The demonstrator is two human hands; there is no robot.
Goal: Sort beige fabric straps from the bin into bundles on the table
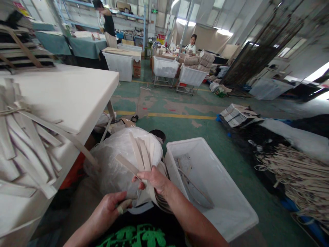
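Note:
My right hand [155, 180] is closed around a bundle of flat off-white fabric strips [144, 154]. Their upper ends fan out above my fingers, and the lower lengths curve down behind my forearm. Lower and to the left, my left hand [113, 206] is closed, thumb and fingers drawn together, with a pale wrap on one finger. Whatever it may pinch is too small to make out. Behind both hands bulges a clear plastic bag [110, 161]. On the white table [84, 85] at the left lies another bundle of strips [28, 137], tied near its top.
A white plastic tub [226, 206] with a few loose strips stands at my right. More pale strips [295, 178] lie heaped on dark sheeting on the floor. Wheeled tubs [166, 68] stand farther back. One person [109, 25] stands at the back left; another [190, 48] is behind the tubs.

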